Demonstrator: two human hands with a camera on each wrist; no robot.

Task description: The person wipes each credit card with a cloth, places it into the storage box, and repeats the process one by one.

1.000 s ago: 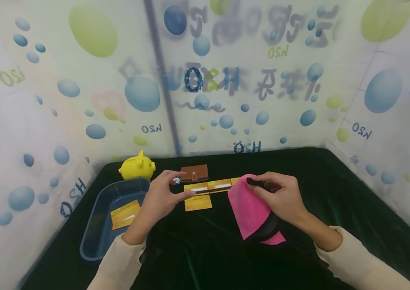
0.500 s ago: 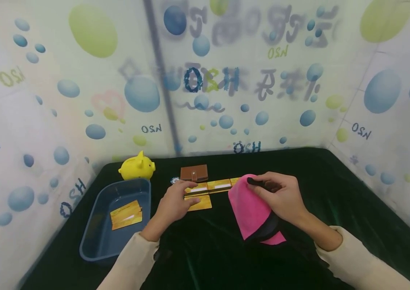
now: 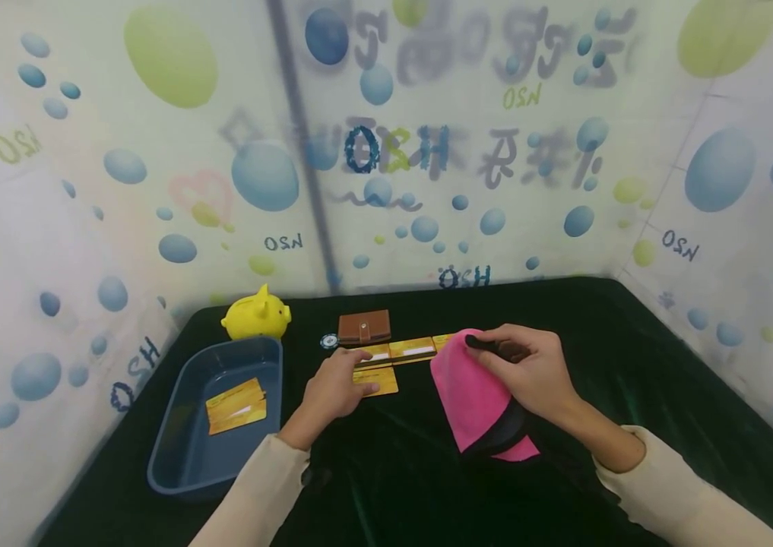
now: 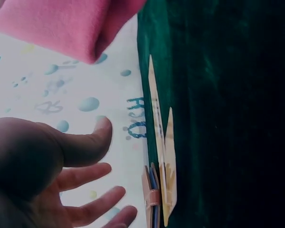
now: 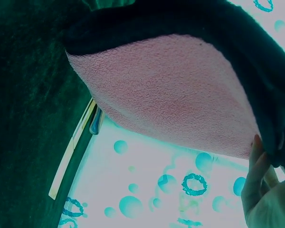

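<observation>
Yellow cards [image 3: 412, 349] lie in a row on the dark green cloth, with another card [image 3: 386, 380] in front of the row. My left hand [image 3: 334, 386] is over the left end of these cards, thumb and fingers spread and relaxed; whether it touches them is unclear. In the left wrist view the left hand [image 4: 47, 166] has nothing between its fingers. My right hand [image 3: 535, 371] pinches the black edge of a pink and black cloth [image 3: 468, 391], which hangs down over the right end of the row. The right wrist view shows the pink side [image 5: 171, 90] up close.
A blue tray [image 3: 177, 456] with yellow cards [image 3: 237, 406] inside stands at the left, a yellow piggy bank [image 3: 256, 315] behind it. A brown wallet [image 3: 364, 327] and a round chip [image 3: 329, 341] lie behind the card row. A patterned curtain surrounds the table.
My left hand has moved right and slightly down from beside the chip to the cards, uncovering the chip and part of the tray. The right hand stays put with the cloth.
</observation>
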